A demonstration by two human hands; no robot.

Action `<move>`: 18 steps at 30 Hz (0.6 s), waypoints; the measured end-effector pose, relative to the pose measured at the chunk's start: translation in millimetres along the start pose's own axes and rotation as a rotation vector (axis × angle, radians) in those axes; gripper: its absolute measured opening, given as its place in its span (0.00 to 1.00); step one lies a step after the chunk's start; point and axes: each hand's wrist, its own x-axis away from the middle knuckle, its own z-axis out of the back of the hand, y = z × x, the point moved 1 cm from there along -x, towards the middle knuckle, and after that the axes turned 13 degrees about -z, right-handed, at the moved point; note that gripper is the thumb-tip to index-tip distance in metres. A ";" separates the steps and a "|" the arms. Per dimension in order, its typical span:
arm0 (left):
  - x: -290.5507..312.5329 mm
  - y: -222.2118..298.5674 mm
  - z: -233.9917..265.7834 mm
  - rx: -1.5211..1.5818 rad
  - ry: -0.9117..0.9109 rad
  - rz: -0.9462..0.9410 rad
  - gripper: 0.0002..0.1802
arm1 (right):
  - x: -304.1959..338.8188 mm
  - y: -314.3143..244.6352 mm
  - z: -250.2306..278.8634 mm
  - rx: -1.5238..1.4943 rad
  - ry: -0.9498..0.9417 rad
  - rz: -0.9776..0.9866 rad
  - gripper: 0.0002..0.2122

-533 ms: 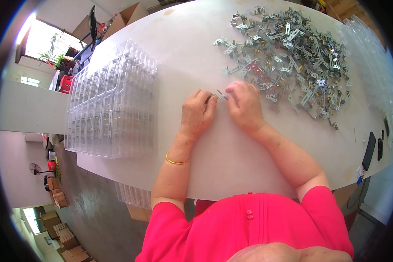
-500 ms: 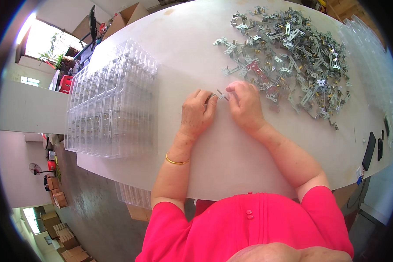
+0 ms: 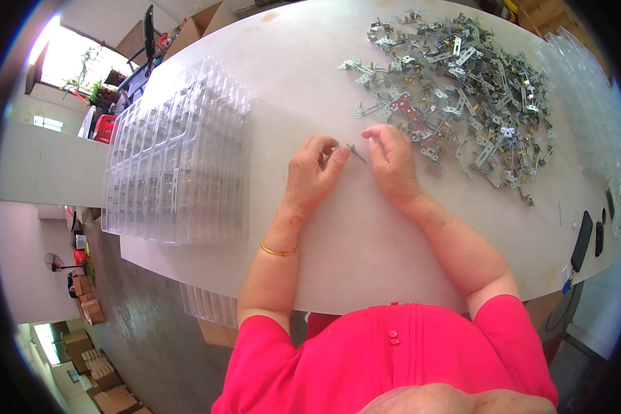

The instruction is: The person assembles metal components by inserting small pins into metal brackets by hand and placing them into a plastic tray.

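Over the middle of the table, my left hand [image 3: 314, 174] pinches a small grey metal bracket [image 3: 355, 152] between thumb and fingers. One end of the bracket sticks out toward the right; the rest is hidden by the fingers. Just to its right is my right hand [image 3: 395, 164], thumb and forefinger tips drawn close together beside the bracket. Whether something tiny is between those fingertips does not show. A big loose pile of similar metal brackets [image 3: 462, 90] with brass-coloured bits lies beyond my right hand, one red piece [image 3: 401, 105] among them.
Stacked clear plastic trays [image 3: 176, 165] holding metal parts stand on the left of the white table [image 3: 290, 76]. More clear trays [image 3: 586, 103] lie at the far right. A dark phone-like slab [image 3: 582, 241] rests near the right edge. Cardboard boxes [image 3: 93, 310] stand on the floor at left.
My right hand's fingertips have shifted slightly up and off the bracket. The bracket has turned a little in my left hand, which stays nearly in place.
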 end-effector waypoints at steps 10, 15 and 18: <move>-3.3 -10.0 2.3 0.088 0.021 0.004 0.26 | 0.7 -19.4 10.6 -0.288 0.030 0.025 0.03; 2.8 -14.3 5.6 0.016 0.144 -0.021 0.24 | 6.4 -80.6 42.1 -0.790 -0.251 -0.042 0.03; 6.5 2.1 14.5 -0.179 0.178 -0.120 0.21 | 18.0 -115.1 78.4 -0.967 -0.492 -0.012 0.06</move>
